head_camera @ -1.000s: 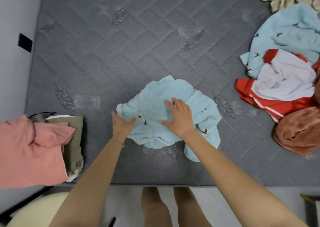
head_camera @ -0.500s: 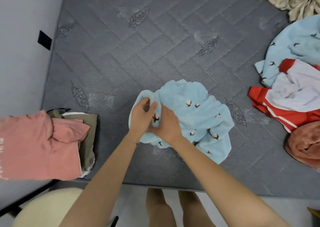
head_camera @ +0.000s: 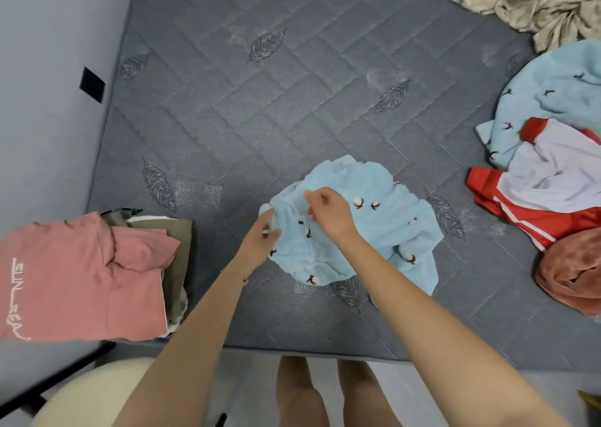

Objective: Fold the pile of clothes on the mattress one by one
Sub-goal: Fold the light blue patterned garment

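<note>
The pale blue fleece garment (head_camera: pixel 374 225) under the fingers (head_camera: pixel 313 197) has white-and-brown cotton bolls printed on it. Grey quilted mattress (head_camera: pixel 292 117) around them: diamond stitching, darker leaf motifs. Left of the fingers, a salmon-pink folded tee (head_camera: pixel 81 280) with white lettering. Right of them, a red-and-white striped jersey (head_camera: pixel 520 213) and a second pale blue fleece (head_camera: pixel 553 94) with dark specks, birds I think.

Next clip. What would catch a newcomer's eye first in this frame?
A crumpled light blue fleece garment with cotton-flower print lies on the grey mattress near its front edge, gripped by the left hand and right hand. A folded pink T-shirt tops a stack at left; a red-and-white garment sits in the unfolded pile at right.
</note>
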`<state>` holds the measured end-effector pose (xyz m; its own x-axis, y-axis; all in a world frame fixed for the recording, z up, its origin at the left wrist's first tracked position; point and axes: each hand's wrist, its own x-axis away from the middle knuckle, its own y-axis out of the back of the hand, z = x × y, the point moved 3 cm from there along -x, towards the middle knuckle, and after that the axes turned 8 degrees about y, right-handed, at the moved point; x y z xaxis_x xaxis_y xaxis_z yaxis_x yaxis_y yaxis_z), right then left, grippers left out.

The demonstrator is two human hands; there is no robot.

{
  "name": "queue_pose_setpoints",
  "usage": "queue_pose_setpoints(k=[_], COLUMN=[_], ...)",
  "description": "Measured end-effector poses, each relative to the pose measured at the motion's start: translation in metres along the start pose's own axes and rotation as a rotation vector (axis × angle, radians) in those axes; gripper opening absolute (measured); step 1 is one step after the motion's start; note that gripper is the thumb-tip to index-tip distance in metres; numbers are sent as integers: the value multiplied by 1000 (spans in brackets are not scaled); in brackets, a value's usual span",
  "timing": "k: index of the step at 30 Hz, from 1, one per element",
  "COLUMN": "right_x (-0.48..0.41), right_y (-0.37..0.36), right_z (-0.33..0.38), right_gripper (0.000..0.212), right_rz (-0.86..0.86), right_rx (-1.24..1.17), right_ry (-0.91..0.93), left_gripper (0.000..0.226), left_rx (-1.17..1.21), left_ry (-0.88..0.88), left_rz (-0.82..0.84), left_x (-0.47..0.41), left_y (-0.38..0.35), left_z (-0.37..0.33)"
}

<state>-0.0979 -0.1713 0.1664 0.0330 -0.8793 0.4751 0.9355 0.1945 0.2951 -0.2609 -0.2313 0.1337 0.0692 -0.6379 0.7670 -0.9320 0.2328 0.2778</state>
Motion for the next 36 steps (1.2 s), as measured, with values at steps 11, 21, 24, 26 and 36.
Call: queue_pose_setpoints(k=[11,21,24,26,36], right_x=[21,21,21,18,25], right_y=[-42,-25,-10,-3,3], right_z=[-52,-43,-36,-34,-11], right_gripper=[33,35,43,47,47], right_rz=[68,60,83,39,52], right_rx=[-32,-144,-225,-209,407], right_ry=[-57,-35,-73,-69,335], left_gripper=[47,26,23,30,34], left_rx=[113,-172,-23,73,233], left_ry=[-182,-167,-124,-112,-193], left_rz=[168,-315,-130,-120,-23], left_x=[-10,-17,-18,-13,-9], left_y=[-15,-1,-1,0,6], left_z=[-3,15,8,1,-61])
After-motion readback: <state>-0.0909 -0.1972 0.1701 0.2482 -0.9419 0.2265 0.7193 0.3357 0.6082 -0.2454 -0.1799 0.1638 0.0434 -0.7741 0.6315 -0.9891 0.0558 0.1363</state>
